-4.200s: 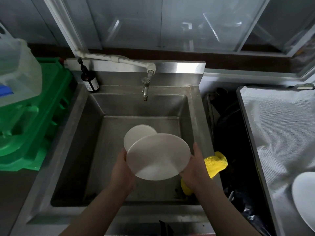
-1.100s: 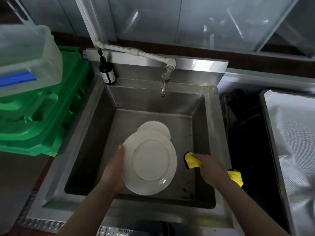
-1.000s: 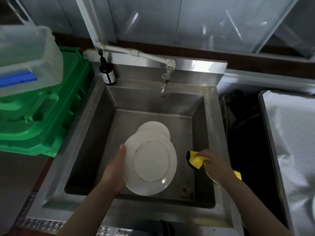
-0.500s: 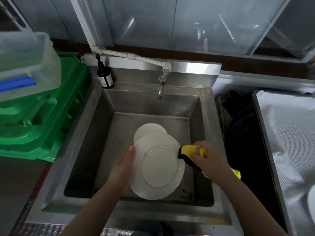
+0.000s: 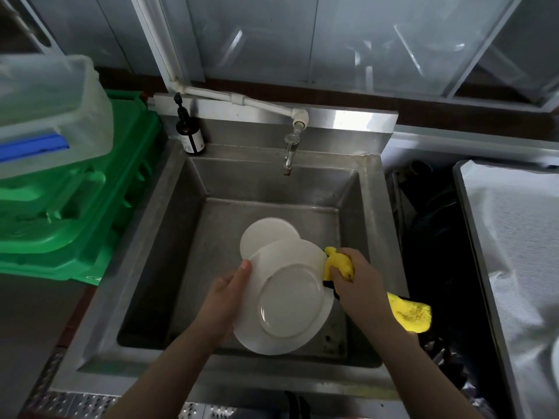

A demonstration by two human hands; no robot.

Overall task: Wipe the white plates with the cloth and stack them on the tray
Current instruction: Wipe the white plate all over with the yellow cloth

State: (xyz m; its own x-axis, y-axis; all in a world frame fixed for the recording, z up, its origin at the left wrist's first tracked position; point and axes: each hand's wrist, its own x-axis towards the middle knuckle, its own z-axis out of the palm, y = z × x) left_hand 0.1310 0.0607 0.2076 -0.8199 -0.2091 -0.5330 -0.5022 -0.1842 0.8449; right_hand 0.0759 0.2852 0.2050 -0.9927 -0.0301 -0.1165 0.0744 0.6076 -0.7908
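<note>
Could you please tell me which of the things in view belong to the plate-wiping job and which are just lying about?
Part of the job:
held white plate, gripped by the left hand
yellow cloth, gripped by the right hand
second white plate in the sink
lined tray

Just lying about:
brown pump bottle
tap
green crates
clear plastic tub

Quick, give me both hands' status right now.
Left hand: grips the white plate by its left edge.
Right hand: clutches the yellow cloth against the plate's right rim.
</note>
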